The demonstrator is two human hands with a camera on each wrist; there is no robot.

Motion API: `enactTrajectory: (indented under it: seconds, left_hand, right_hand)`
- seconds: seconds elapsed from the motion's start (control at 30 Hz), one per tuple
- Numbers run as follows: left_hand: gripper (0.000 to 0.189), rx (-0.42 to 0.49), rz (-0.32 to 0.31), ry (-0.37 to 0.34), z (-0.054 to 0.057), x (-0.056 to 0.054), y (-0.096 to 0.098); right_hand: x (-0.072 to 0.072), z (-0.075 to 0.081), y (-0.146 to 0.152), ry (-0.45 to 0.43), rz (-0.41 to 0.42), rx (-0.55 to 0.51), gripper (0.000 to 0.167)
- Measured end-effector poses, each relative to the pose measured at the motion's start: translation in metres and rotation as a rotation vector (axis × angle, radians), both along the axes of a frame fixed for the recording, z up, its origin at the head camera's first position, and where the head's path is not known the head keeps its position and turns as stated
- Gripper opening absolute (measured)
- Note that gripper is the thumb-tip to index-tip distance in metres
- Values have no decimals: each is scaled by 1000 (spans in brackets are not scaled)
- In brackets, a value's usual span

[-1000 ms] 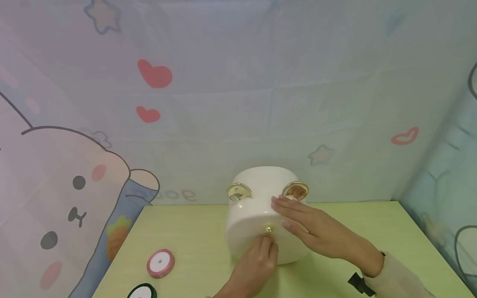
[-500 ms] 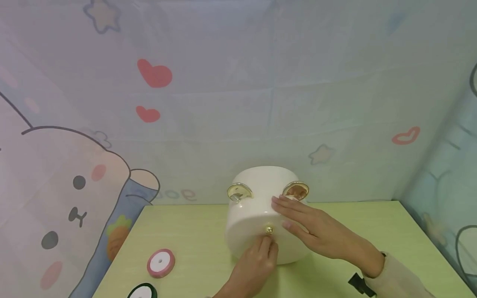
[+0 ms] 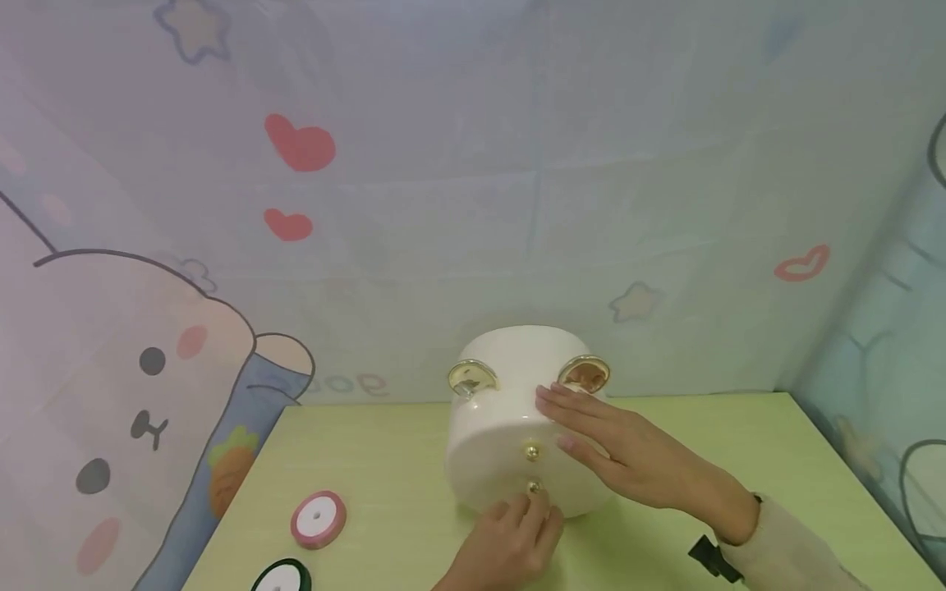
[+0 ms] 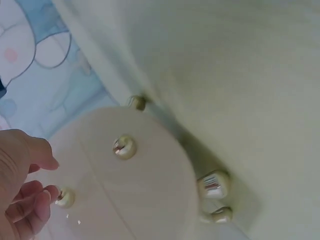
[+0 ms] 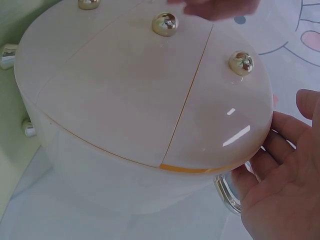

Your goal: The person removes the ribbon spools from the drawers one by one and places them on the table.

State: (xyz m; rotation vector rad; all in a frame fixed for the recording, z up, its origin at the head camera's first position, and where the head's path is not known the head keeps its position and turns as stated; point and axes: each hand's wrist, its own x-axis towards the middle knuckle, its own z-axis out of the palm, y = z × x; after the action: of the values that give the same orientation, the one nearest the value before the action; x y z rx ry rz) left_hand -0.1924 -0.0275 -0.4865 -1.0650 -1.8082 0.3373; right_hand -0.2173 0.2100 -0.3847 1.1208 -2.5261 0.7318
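A glossy white rounded jewelry box (image 3: pixel 495 468) with gold ear-shaped pieces (image 3: pixel 474 377) on top stands on the table. Its front carries several gold knobs (image 5: pixel 165 24), with seams between the drawers. In the right wrist view a thin orange gap (image 5: pixel 187 169) shows along the top drawer's edge. My left hand (image 3: pixel 510 538) is at the front, its fingertips right by the middle knob (image 4: pixel 65 198), thumb apart from the fingers. My right hand (image 3: pixel 628 451) rests on the upper right of the box, fingers straight, fingertips near the right ear.
On the table's left lie a pink-rimmed ribbon spool (image 3: pixel 319 519) and a dark green one (image 3: pixel 283 577), partly cut off by the frame. A printed cloth backdrop (image 3: pixel 443 205) hangs behind the table (image 3: pixel 384 460) and along its sides.
My left hand has moved down slightly and loosened, uncovering the middle knob that its fingers hid before. The right hand and the box keep their places; the head view has shifted a little.
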Motion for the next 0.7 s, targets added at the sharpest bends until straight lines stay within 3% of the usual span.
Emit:
enactTrajectory:
  seconds: [0.1,0.3,0.7]
  left_hand:
    - [37,-46,-35,-20,-7,1,-1]
    - [53,-143,11,-90,-18,3,-10]
    - [55,-113,12,-18,-30,-5,-8]
  right_hand:
    - [0,0,0,2,-5,0,50]
    - [0,-1,-1,-27,-8,10,49]
    - [0,0,-1,-18,-18,11,51]
